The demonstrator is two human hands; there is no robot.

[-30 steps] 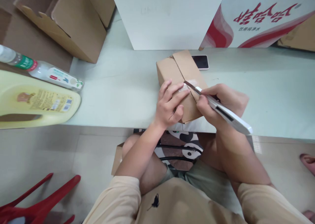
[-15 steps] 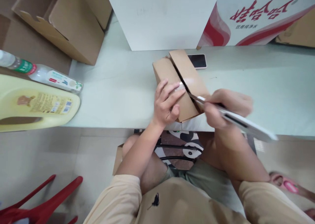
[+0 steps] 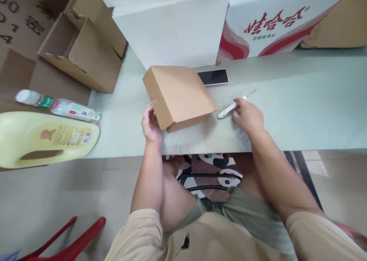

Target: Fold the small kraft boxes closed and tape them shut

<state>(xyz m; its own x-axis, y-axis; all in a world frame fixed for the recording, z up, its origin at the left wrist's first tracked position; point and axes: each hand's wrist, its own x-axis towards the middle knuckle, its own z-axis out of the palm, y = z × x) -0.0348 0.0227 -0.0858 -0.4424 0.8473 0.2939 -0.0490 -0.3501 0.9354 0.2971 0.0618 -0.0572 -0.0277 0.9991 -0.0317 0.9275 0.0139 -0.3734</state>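
A small brown cardboard box (image 3: 183, 94) is tipped up in front of me, one broad plain face turned upward. My left hand (image 3: 151, 126) grips its left side, the fingers partly hidden behind the box. A bit of clear tape shows on the box's narrow left side. To the right, a white utility knife (image 3: 228, 110) lies low at the tabletop with its blade out, pointing away to the upper right. My right hand (image 3: 249, 115) has thumb and fingers closed on the knife's handle.
Behind the box lie a phone (image 3: 213, 77) and large white cartons (image 3: 177, 31), one with red lettering (image 3: 275, 25). On the left are a yellow jug (image 3: 17, 138), a clear bottle (image 3: 64, 105) and an open brown carton (image 3: 94, 58). The table's front edge (image 3: 200, 153) is near my knees.
The knife has come out of the box's gap and down to the table on the right. My left hand has turned the box, moving its gap out of view, and shifted to its left side.
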